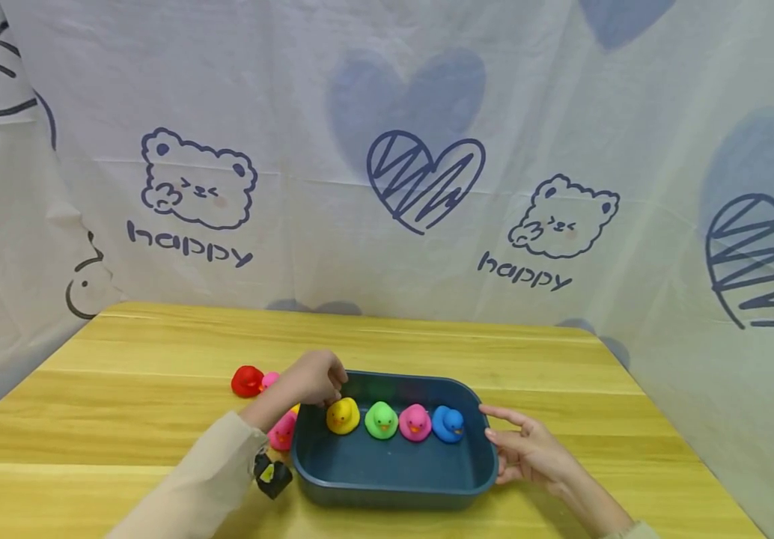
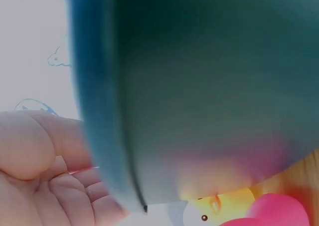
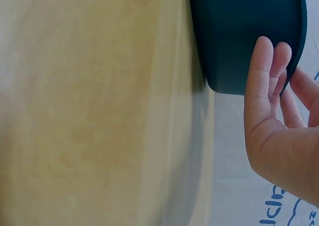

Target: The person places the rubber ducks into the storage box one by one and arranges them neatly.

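A dark teal box (image 1: pixel 394 492) stands on the table with a row of toy ducks inside: yellow (image 1: pixel 343 416), green (image 1: pixel 382 421), pink (image 1: pixel 415 423) and blue (image 1: pixel 448 424). My left hand (image 1: pixel 316 378) reaches over the box's left rim, its fingertips right at the back left of the yellow duck. In the left wrist view the box wall covers those fingertips, so I cannot tell whether they pinch the duck. At the opposite end, my right hand (image 1: pixel 528 451) rests its nearly straight fingers (image 3: pixel 259 71) against the outer wall, holding nothing.
Left of the box lie a red duck (image 1: pixel 248 381), a pink duck (image 1: pixel 269 380) partly behind my left wrist, another pink duck (image 1: pixel 282 433) and a yellow one (image 2: pixel 229 206). A printed cloth (image 1: pixel 320 224) hangs behind the wooden table (image 1: pixel 427 346).
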Available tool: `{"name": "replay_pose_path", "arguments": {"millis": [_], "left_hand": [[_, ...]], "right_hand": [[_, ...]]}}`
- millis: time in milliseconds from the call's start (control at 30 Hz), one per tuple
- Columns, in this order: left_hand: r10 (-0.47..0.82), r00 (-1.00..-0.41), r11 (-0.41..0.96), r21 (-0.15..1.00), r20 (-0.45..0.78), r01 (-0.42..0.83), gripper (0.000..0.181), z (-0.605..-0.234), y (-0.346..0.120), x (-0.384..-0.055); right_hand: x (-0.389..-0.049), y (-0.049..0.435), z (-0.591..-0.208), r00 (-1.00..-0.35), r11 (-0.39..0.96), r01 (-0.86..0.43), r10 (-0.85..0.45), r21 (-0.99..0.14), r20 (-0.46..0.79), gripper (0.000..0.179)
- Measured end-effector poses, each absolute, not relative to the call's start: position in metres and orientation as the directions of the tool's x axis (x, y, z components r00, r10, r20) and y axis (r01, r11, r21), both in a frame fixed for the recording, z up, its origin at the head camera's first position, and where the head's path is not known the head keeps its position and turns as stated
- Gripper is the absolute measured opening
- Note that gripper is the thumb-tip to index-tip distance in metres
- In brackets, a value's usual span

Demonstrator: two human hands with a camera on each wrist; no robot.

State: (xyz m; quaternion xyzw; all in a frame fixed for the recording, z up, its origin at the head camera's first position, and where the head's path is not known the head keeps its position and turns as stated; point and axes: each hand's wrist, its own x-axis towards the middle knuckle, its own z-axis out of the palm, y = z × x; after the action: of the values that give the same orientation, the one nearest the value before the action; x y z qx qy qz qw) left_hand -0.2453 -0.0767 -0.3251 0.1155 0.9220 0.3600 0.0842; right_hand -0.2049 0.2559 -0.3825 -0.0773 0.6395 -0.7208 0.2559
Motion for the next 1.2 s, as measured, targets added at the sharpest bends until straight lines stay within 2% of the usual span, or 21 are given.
{"name": "replay_pose_path", "arguments": {"millis": [367,700,933,1200], "left_hand": [[0.270,-0.963,0.621,0.763,0.005,0.178,0.016,-0.321,-0.100,-0.241],[0.269,-0.960,0.594,0.772,0.074,0.226,0.014,-0.322,-0.122,-0.234],[0.249,-0.967,0.590,0.783,0.056,0.197,0.012,-0.328,-0.136,-0.230],[0.254,-0.967,0.598,0.785,0.009,0.165,0.013,-0.333,-0.149,-0.225]], "right_hand": [[-0.205,0.255,-0.383,-0.862,-0.049,0.273,-0.456,-0.961,-0.221,0.057],[-0.205,0.254,-0.381,-0.865,-0.062,0.262,-0.458,-0.963,-0.206,0.054],[-0.204,0.255,-0.381,-0.867,-0.043,0.272,-0.444,-0.961,-0.226,0.057],[-0.205,0.256,-0.382,-0.864,-0.066,0.254,-0.463,-0.965,-0.196,0.052]]}}
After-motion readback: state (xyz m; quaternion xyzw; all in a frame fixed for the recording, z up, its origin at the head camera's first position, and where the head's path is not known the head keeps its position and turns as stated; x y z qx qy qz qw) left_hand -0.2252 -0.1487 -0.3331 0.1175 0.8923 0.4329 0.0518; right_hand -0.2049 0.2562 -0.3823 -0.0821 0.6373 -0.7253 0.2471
